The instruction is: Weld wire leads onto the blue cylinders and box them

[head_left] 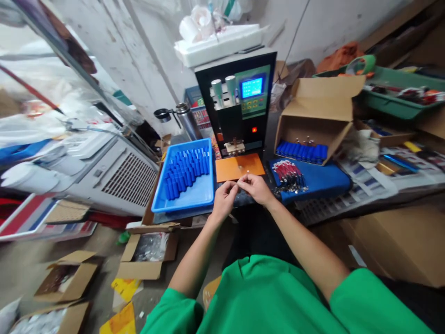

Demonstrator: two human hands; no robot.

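My left hand (225, 197) and my right hand (255, 188) meet fingertip to fingertip at the front edge of an orange plate (227, 171). Both are closed in a pinch; what they hold is too small to make out. Behind the plate stands a black machine (229, 123) with a lit blue screen (251, 87). To the left, a blue tray (194, 195) holds several blue cylindrical cells (177, 184) standing upright. Right of my hands, a bundle of red and black wire leads (288, 174) lies on a blue cloth (328, 181).
An open cardboard box (316, 109) with more blue cells stands at the right. A steel flask (187, 120) sits behind the tray. A green bin (392, 104) is at the far right. Open boxes (144, 268) lie on the floor at left, near a white cooler unit (121, 181).
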